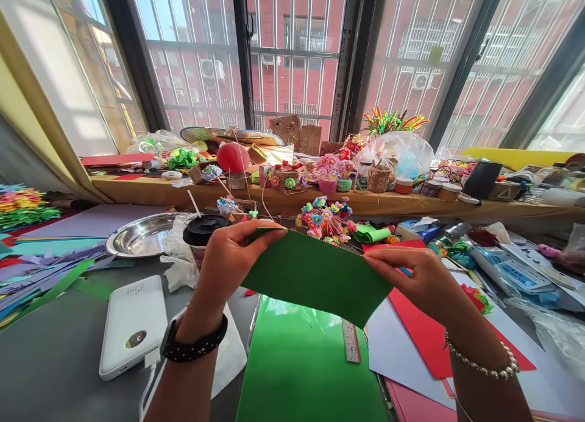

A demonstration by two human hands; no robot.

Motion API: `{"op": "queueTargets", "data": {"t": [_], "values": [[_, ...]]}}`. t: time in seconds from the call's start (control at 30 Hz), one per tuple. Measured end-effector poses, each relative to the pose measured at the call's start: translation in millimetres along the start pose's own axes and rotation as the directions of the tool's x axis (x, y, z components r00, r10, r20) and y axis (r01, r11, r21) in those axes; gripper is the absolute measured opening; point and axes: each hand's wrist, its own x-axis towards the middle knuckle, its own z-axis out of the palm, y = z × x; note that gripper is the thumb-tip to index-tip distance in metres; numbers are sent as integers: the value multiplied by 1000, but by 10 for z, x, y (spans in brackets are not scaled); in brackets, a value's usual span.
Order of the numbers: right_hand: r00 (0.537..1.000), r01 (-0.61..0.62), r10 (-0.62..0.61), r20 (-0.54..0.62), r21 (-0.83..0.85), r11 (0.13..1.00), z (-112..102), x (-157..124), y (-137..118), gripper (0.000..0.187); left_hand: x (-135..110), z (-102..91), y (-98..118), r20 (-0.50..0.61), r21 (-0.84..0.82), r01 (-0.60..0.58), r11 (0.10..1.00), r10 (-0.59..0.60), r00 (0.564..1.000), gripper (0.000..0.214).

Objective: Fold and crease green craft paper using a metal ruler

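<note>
Both my hands hold up a green sheet of paper (315,276) above the table. My left hand (228,260) pinches its upper left edge, thumb on top. My right hand (418,279) grips its right edge with closed fingers. A larger green sheet (301,367) lies flat on the table below, with a ruler (351,341) beside it. My left wrist wears a black band, my right a pearl bracelet.
A white power bank (132,324) lies at the left, a metal bowl (141,234) and a black-lidded cup (203,230) behind it. Red paper (420,330) and white sheets lie at the right. Paper flowers (324,218) and craft clutter fill the window ledge (150,193).
</note>
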Motion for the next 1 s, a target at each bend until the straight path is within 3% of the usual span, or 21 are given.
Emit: {"op": "queueTargets", "data": {"t": [0.23,0.37,0.47,0.57,0.67,0.9,1.0], "values": [[1000,-23,22,-13,-118,993,-55,18,218,22,103,-198,-200,-85,42,74,996,-71,994,21],[957,-192,143,-251,-184,964,-111,18,328,23,128,-246,-275,-212,101,110,989,-86,973,23],[919,-175,134,-371,-77,982,-76,18,243,23,102,-126,-210,-164,123,61,990,-41,986,21],[959,-34,19,-282,-48,998,56,32,54,29,33,112,-100,31,52,-41,998,39,999,17],[990,59,-63,-126,-38,998,205,58,-89,26,-48,321,-17,153,5,-99,995,97,984,14],[995,86,-81,-63,80,993,264,88,-125,11,-101,409,12,200,-27,-200,979,202,959,10],[979,144,-140,-149,16,989,268,72,-103,11,-114,391,4,157,61,-326,943,314,936,10]]}}
